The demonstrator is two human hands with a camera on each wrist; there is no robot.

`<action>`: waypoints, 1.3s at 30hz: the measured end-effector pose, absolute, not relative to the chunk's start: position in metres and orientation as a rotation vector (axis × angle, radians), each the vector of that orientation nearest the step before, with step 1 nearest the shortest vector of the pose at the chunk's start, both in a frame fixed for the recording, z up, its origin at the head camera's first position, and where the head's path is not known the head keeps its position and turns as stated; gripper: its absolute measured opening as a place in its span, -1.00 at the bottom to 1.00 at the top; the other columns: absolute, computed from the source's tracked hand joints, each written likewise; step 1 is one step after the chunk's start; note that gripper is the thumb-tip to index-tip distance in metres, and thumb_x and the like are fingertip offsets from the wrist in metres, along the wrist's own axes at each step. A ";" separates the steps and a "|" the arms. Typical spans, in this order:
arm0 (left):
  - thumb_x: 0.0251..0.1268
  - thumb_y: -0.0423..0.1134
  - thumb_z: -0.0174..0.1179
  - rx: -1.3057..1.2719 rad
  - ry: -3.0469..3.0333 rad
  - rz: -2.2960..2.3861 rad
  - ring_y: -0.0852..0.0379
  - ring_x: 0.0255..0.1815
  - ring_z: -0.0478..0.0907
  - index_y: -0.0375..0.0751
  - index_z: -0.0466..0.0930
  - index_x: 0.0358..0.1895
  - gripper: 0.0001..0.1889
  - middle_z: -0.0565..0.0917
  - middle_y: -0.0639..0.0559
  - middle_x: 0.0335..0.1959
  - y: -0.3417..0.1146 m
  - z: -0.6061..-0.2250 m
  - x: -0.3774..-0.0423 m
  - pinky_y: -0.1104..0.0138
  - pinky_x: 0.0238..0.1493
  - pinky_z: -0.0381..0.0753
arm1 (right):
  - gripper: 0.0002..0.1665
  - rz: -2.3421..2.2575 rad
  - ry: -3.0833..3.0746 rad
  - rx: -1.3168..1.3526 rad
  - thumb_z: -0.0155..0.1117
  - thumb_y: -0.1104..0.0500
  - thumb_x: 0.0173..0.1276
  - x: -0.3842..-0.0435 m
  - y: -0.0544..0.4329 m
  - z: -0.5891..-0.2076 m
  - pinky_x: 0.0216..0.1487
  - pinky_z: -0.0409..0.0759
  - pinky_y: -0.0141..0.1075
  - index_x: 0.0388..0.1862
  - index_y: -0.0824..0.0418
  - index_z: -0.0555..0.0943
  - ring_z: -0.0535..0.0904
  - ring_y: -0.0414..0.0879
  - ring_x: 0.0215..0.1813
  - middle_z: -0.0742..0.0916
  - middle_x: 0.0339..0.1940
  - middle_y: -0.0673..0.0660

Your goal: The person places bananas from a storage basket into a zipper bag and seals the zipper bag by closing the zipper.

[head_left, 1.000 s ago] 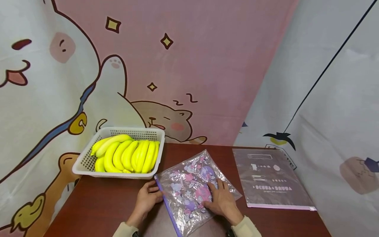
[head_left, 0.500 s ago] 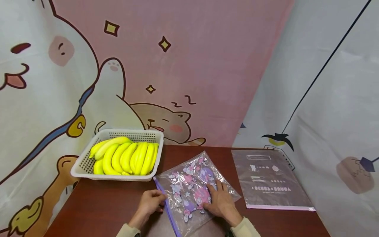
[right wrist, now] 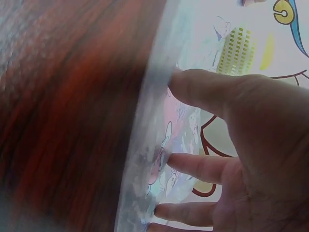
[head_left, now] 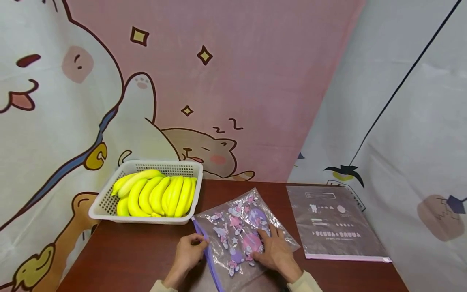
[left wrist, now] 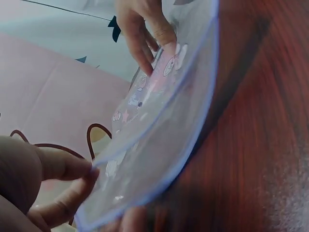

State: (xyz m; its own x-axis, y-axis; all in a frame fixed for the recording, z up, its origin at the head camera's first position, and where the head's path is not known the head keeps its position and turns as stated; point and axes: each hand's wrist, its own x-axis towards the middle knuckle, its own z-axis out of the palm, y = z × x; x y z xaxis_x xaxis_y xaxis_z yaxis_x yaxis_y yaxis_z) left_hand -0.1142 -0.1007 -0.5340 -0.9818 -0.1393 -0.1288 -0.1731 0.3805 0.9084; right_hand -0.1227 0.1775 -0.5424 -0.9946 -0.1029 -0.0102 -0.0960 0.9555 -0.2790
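A clear plastic zip bag (head_left: 233,243) with pink and purple cartoon prints lies on the table, its purple-edged mouth facing left. At that mouth, my left hand (head_left: 189,252) pinches the upper purple edge between thumb and finger. The left wrist view shows the mouth parted, with a gap between the upper edge and the lower edge (left wrist: 205,116). My right hand (head_left: 275,251) rests on the printed face of the bag, fingers spread and fingertips touching the plastic. In the right wrist view the thumb (right wrist: 198,89) also touches the bag.
A white perforated basket (head_left: 98,209) full of yellow bananas (head_left: 157,194) stands at the back left. A second zip bag (head_left: 335,223) with a pink slider edge lies flat on the right. The brown table (head_left: 120,259) meets a cartoon-printed cloth (head_left: 255,101) behind.
My left hand has moved slightly right and up along the purple edge, and it now pinches the upper edge, which has lifted from the lower one. The right hand stays on the bag.
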 end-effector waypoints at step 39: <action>0.39 -0.16 0.35 0.565 2.568 2.017 0.14 -0.37 0.58 -0.11 0.78 -0.06 -0.82 0.66 0.08 -0.25 -0.071 -0.445 -0.144 0.41 -0.37 0.62 | -0.54 -1.235 2.832 -0.791 0.39 -0.08 0.42 -0.139 0.172 -0.444 -0.02 0.75 -0.18 0.18 0.11 0.67 0.75 -0.11 -0.01 0.79 0.08 0.07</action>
